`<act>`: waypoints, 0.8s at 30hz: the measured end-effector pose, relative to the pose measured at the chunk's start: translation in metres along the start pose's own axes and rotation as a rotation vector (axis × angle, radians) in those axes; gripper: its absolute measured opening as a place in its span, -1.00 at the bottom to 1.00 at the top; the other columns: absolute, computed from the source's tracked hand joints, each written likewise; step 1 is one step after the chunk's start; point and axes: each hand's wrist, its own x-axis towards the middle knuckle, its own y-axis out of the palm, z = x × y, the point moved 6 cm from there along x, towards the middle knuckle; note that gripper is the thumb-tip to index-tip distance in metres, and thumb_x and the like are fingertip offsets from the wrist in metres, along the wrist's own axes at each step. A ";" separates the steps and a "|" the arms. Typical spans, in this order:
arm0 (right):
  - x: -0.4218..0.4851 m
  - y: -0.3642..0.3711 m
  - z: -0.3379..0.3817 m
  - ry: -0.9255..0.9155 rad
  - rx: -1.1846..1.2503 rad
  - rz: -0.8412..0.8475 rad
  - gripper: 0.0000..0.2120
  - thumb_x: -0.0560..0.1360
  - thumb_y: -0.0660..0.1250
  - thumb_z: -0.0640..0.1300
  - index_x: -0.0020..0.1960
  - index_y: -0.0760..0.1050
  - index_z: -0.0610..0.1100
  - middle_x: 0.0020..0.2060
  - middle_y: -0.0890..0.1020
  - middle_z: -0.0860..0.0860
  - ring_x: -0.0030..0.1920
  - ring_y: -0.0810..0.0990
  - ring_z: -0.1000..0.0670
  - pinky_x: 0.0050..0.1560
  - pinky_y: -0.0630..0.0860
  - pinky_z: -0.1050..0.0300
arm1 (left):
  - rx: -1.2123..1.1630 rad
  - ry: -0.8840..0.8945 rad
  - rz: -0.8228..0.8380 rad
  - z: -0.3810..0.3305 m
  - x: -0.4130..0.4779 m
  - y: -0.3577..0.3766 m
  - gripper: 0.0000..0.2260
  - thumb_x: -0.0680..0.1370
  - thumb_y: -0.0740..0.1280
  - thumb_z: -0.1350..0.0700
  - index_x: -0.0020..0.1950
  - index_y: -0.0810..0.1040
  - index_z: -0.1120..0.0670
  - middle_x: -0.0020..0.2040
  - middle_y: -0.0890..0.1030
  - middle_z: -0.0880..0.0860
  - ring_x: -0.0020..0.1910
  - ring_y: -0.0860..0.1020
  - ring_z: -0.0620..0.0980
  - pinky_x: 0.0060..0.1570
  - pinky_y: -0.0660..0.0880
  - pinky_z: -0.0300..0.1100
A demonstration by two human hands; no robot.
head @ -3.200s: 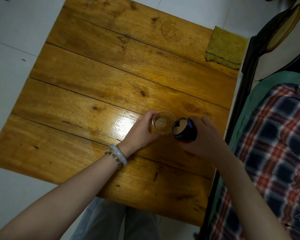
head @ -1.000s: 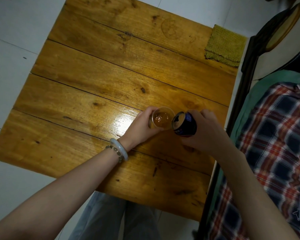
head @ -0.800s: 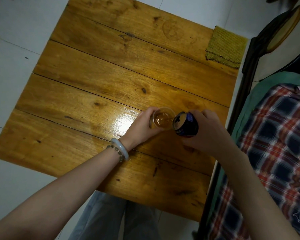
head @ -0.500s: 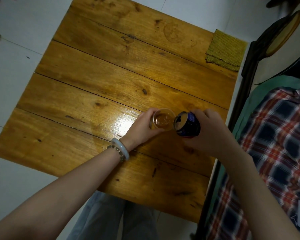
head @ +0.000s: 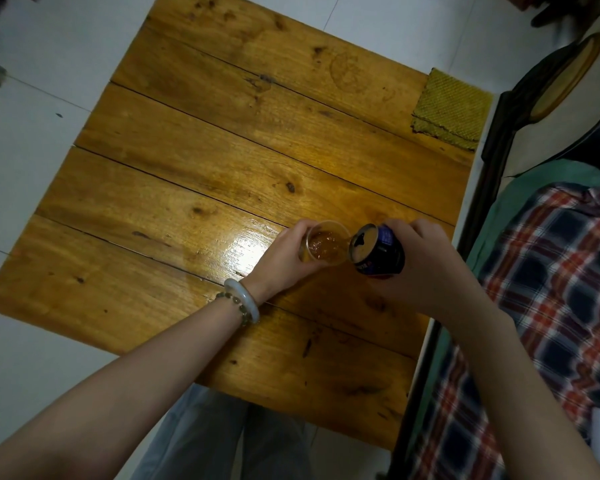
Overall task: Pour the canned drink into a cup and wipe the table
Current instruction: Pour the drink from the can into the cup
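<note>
Two hands work at the wooden surface [head: 222, 150]. The left hand [head: 281, 261] keeps its grip around the clear cup [head: 326, 245], part-filled with amber liquid. The right hand [head: 426, 268] wraps its grip round the dark can [head: 378, 254], tilted, its opened top just beside the cup rim. A green cloth [head: 447, 109] lies at the far right corner.

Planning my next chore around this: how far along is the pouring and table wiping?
Done: the can is open and the cup holds amber drink. In hand: the left hand grips the cup while the right hand tilts the can to its rim. Left: finishing the pour, then wiping; the yellow cloth lies untouched at the table's far right corner.
</note>
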 end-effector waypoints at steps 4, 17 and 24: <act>-0.003 -0.002 0.000 -0.001 -0.006 -0.005 -0.26 0.23 0.49 0.08 0.33 0.28 0.02 -0.04 0.31 0.06 -0.03 0.20 0.08 -0.09 0.25 0.16 | 0.000 -0.005 0.002 0.001 0.000 0.001 -0.44 0.36 0.54 0.03 0.28 0.39 0.00 0.18 0.53 0.02 0.18 0.48 -0.02 0.12 0.49 0.00; -0.006 -0.003 -0.001 0.009 -0.005 0.006 -0.27 0.24 0.48 0.08 0.34 0.27 0.03 -0.03 0.29 0.08 0.00 0.20 0.09 -0.07 0.26 0.16 | -0.007 -0.009 0.003 0.002 -0.002 0.001 -0.41 0.36 0.54 0.03 0.32 0.38 0.02 0.22 0.52 0.00 0.21 0.47 -0.03 0.16 0.47 0.01; -0.005 -0.005 0.000 0.008 -0.009 0.009 -0.27 0.24 0.48 0.08 0.32 0.27 0.03 -0.04 0.30 0.07 -0.01 0.21 0.08 -0.08 0.27 0.16 | 0.010 0.018 -0.012 0.004 -0.004 0.000 -0.39 0.37 0.53 0.07 0.35 0.37 0.03 0.24 0.52 -0.01 0.22 0.47 -0.06 0.20 0.45 -0.02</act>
